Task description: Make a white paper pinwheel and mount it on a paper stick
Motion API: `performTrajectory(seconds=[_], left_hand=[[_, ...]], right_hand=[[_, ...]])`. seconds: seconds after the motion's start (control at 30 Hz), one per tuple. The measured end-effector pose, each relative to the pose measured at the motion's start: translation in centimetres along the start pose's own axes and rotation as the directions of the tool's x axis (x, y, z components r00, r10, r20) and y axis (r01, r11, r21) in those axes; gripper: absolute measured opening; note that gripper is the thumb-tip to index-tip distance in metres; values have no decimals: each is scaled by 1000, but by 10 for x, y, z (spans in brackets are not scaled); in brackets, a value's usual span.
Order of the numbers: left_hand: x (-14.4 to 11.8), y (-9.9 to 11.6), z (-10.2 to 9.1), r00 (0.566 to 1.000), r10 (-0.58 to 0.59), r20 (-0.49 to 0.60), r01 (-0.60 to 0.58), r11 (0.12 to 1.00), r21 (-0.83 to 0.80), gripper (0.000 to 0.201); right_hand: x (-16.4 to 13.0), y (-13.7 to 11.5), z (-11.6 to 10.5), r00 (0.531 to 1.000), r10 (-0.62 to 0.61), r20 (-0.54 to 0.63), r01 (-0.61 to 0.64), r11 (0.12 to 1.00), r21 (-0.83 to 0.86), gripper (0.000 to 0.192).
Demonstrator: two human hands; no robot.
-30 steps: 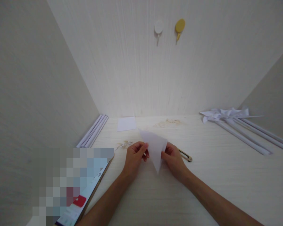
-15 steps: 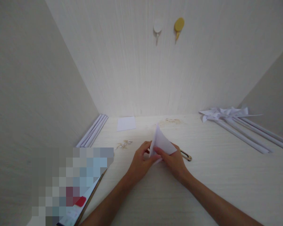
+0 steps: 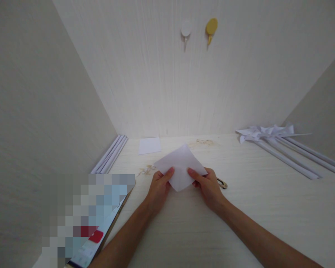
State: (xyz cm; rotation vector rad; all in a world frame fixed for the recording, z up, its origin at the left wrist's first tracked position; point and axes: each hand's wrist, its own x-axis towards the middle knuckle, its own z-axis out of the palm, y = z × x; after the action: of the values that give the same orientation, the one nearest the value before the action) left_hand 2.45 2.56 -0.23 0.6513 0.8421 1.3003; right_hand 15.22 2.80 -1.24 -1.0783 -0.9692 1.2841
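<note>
A white square sheet of paper (image 3: 181, 163) is spread out like a diamond, one corner pointing to the back wall. My left hand (image 3: 159, 188) pinches its left side, thumb on top and fingers underneath. On the right side, my right hand (image 3: 208, 186) grips the sheet the same way. Faint crease lines run across the paper. Just past my right hand, the end of a beige-handled tool (image 3: 222, 183), possibly a utility knife, shows on the table; the rest is hidden.
Another white paper square (image 3: 150, 145) lies at the back. Rolled paper sticks (image 3: 111, 154) stand along the left wall. At right lie paper pinwheels (image 3: 265, 133) on paper sticks (image 3: 290, 160). A lit screen (image 3: 100, 227), partly blurred out, leans at left. Two hooks hang on the wall.
The paper was folded over between my hands; now it is opened out flat. My hands have moved apart, each to one side of it.
</note>
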Motion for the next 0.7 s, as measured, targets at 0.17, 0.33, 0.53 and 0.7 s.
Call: performTrajectory(seconds=[0.17,0.33,0.53,0.7], left_hand=[[-1,3,2,998,23,-50,-25,999,-32,30],[-2,10,4,990,-1,-142,-15,993,-116,29],[2,12,0,980,-104,-170,67,974,-215,24],[3,12,-4,981,-61,-186,41,993,-111,24]], right_hand=[[1,-1,0,999,-27,37,26,999,36,29],[1,-1,-1,991,2,133,-4,1000,16,29],[1,3,-2,979,9,205,-10,1000,6,40],[1,1,-4,958,-1,285,0,1000,5,29]])
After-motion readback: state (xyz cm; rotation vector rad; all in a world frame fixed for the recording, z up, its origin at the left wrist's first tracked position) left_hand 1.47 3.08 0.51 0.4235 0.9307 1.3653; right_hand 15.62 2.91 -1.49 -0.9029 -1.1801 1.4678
